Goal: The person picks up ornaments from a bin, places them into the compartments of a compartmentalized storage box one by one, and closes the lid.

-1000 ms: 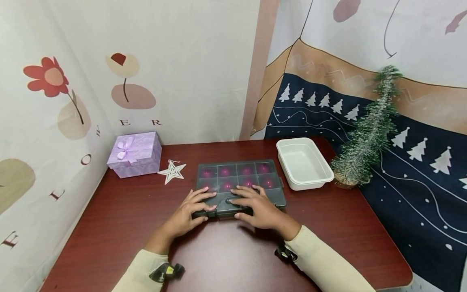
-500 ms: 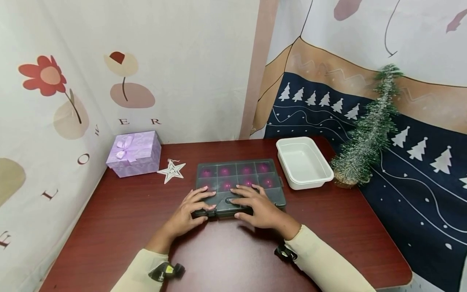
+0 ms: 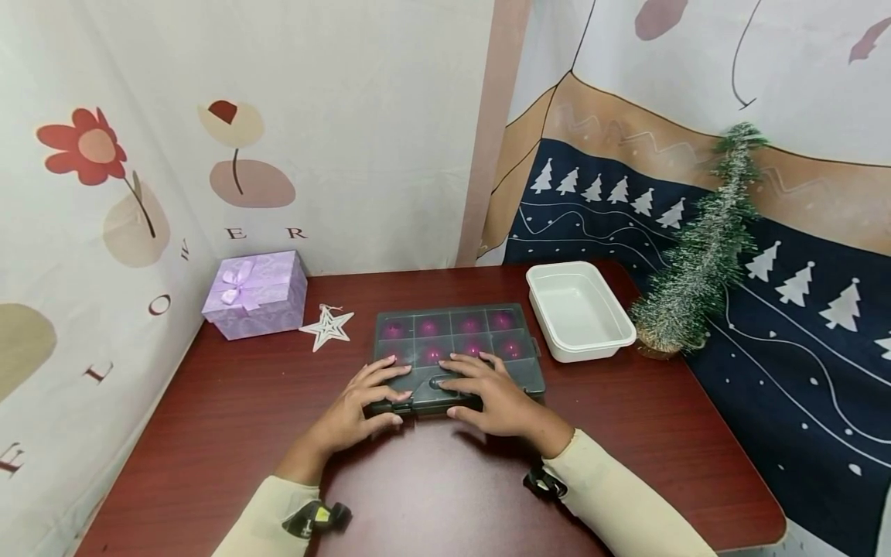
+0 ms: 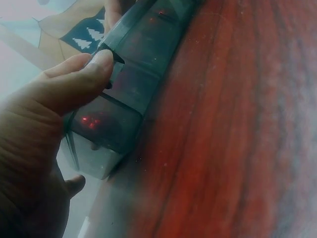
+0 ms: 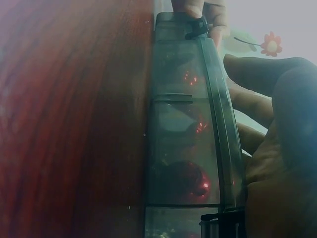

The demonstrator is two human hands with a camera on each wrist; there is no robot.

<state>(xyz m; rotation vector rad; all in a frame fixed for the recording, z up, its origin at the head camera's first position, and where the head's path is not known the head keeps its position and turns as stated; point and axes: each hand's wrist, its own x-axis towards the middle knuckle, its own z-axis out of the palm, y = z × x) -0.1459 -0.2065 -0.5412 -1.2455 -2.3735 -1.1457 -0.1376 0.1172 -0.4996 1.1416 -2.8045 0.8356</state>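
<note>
A dark translucent compartment box lies with its lid down on the table, several shiny pinkish-red balls showing through it. My left hand rests on its front left corner, fingers spread over the lid. In the left wrist view, that thumb lies against a black latch at the front edge. The right hand lies across the front right part, fingertips on the lid. From the right wrist, its thumb shows above the lid edge, near a second black latch.
Right of the box stands an empty white tub, and beyond it a small tinsel Christmas tree. On the left are a white star ornament and a lilac gift box with a bow. Printed cloth hangs behind the reddish-brown table.
My left thumb tip has shifted slightly down and outward at the box's front edge. The right hand and the box stay where they were.
</note>
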